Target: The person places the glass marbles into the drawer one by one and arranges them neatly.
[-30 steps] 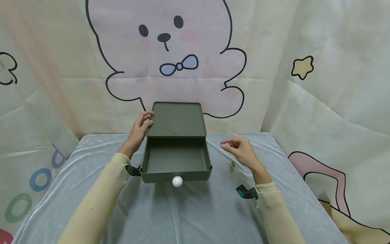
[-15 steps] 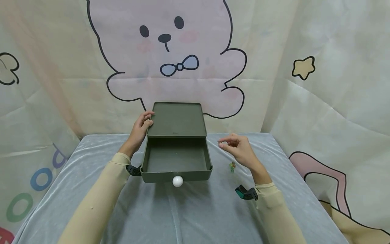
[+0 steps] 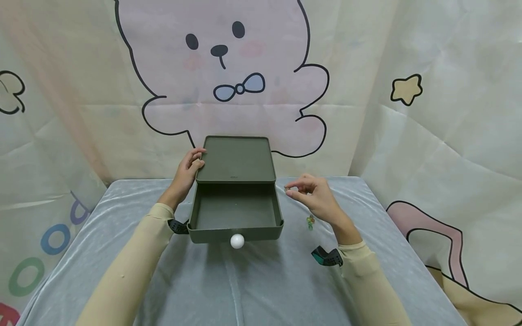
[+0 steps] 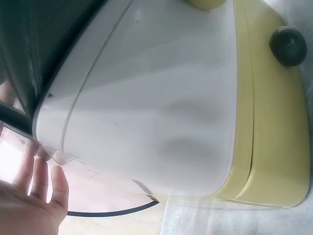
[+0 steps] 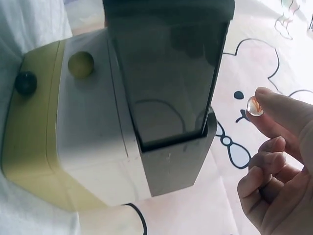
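Note:
A dark green drawer (image 3: pixel 235 206) with a round white knob (image 3: pixel 237 241) stands pulled out of a stacked drawer unit. My left hand (image 3: pixel 187 174) rests against the unit's left side, its fingertips at the edge of the green top (image 3: pixel 239 158). In the left wrist view those fingers (image 4: pixel 40 178) lie fairly straight along the side. To the right of the drawer, my right hand (image 3: pixel 314 197) pinches a clear glass marble (image 5: pixel 255 106) with an orange streak between thumb and index finger. The other fingers curl loosely under it.
Several small green and orange marbles (image 3: pixel 311 222) lie clustered on the grey-blue cloth (image 3: pixel 261 290), below my right hand. Beneath the green drawer sit a white drawer (image 5: pixel 98 112) with a yellow knob and a yellow drawer (image 5: pixel 29 132) with a dark knob. A printed curtain hangs behind.
My right hand has moved left with the marble, closer to the open drawer's right side. The left hand and the drawer unit have stayed in place.

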